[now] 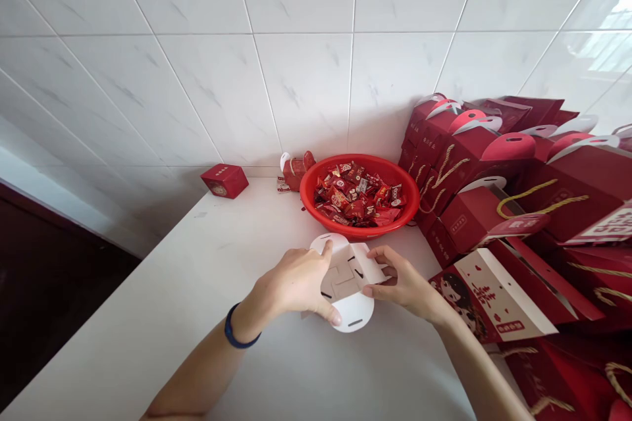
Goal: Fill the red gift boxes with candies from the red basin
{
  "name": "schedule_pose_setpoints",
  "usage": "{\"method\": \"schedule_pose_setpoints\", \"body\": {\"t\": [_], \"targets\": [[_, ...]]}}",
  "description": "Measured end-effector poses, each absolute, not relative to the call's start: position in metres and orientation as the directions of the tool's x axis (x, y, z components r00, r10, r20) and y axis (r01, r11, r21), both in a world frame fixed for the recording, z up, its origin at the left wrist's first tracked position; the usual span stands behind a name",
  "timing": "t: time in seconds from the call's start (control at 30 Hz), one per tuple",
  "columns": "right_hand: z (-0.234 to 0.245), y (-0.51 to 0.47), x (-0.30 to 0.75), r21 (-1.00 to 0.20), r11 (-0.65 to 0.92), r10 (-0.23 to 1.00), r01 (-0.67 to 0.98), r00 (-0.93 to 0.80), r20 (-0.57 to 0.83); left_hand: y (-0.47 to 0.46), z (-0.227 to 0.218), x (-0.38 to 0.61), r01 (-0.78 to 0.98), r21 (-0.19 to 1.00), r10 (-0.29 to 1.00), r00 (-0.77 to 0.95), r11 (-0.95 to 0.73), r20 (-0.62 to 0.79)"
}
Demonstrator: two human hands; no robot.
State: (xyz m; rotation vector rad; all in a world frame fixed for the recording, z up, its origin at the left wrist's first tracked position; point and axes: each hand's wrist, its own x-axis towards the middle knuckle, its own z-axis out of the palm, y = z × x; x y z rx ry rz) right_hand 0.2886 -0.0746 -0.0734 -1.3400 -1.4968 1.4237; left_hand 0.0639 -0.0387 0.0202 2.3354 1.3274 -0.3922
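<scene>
Between my hands, over the white table, is a small paper gift box [344,281] with its white inside facing up. Its top flaps are spread, and slotted folds show at the bottom. My left hand [301,279] spans the box's left side, thumb on the near rounded flap and fingers by the far one. On the other side, my right hand [397,279] pinches the right flap between thumb and fingers. Just beyond the box stands a red plastic basin [360,231] full of red-wrapped candies [356,194].
Red gift boxes [459,145] with rope handles are heaped along the right side. A cream and red box [506,296] lies near my right forearm. At the back left sits a small red box [224,181]. A tiled wall [306,92] closes off the back of the table [197,316].
</scene>
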Motion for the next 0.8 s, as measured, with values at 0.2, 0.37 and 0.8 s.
{"method": "schedule_pose_setpoints", "body": {"t": [0.2, 0.37, 0.8], "targets": [[-0.037, -0.066, 0.289, -0.807, 0.004, 0.997, 0.591, 0.056, 0.046, -0.034, 0.020, 0.067, 0.853, 0.240, 0.753, 0.521, -0.463, -0.401], [0.007, -0.003, 0.279, -0.745, 0.117, 0.968, 0.657, 0.093, 0.234, -0.031, 0.026, 0.058, 0.803, 0.286, 0.733, 0.594, -0.522, -0.331], [-0.028, 0.170, 0.303, -0.246, -0.066, 0.975, 0.967, 0.011, -0.220, 0.006, 0.028, 0.034, 0.587, 0.595, 0.708, 0.705, -0.550, -0.041]]}}
